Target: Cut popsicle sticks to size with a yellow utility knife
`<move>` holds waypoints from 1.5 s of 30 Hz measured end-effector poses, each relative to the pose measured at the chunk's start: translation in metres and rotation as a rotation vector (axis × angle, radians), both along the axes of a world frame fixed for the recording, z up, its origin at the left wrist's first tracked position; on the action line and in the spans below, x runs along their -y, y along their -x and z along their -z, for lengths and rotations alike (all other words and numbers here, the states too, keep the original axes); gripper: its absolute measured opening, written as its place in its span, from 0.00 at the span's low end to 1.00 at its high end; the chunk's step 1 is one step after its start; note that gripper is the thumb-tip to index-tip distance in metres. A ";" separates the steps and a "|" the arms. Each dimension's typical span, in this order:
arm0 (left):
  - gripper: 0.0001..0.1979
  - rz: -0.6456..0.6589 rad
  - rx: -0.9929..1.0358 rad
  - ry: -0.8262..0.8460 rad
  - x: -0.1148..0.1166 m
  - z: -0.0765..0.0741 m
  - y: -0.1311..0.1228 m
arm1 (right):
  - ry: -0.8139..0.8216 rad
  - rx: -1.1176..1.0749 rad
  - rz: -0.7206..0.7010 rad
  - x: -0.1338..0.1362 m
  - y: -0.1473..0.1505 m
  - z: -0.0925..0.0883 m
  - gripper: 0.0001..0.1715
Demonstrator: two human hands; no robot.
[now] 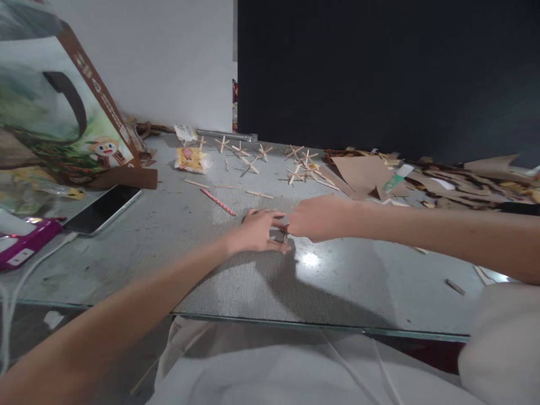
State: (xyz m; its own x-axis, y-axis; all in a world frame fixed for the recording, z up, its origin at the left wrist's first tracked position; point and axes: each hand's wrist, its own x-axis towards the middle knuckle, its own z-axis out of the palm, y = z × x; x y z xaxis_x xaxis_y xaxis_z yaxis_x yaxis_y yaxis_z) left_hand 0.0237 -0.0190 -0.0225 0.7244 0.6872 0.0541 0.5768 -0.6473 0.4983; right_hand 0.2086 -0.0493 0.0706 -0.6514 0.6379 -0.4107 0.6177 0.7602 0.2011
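My left hand [258, 229] rests low over the middle of the table, its thumb and forefinger curved round a short wooden stick [285, 237] that stretches between their tips. Directly beside it, my right hand [311, 218] is closed, knuckles up, its fingertips meeting the stick and the left forefinger. What the right fingers pinch is hidden. Beyond the hands lie a loose flat stick [259, 194] and a red-and-white patterned pencil-like rod [217, 201]. Farther back stand several star-shaped pieces made of crossed sticks [250, 164].
A phone [105, 209] with a white cable and a purple power strip [29, 243] occupy the left, below a large printed bag [50, 112]. A small yellow packet [192, 160] sits at the back. Cardboard scraps [365, 173] pile up on the right. One short stick [455, 287] lies near the front right.
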 end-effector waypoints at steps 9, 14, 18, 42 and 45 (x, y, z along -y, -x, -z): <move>0.23 -0.018 0.008 -0.054 -0.001 0.007 -0.003 | 0.261 -0.067 0.103 -0.021 0.000 -0.005 0.15; 0.24 -0.001 0.037 -0.066 -0.003 0.009 -0.003 | 0.213 -0.060 0.200 -0.014 0.003 -0.002 0.15; 0.27 -0.012 0.031 -0.060 -0.005 0.010 -0.003 | 0.047 0.033 0.052 -0.004 0.001 -0.001 0.13; 0.32 -0.043 0.064 -0.058 -0.003 0.004 -0.006 | 0.549 -0.213 0.590 -0.018 0.017 -0.007 0.10; 0.29 -0.054 -0.004 -0.083 -0.002 0.004 -0.006 | 0.486 -0.177 0.571 -0.019 0.008 -0.006 0.11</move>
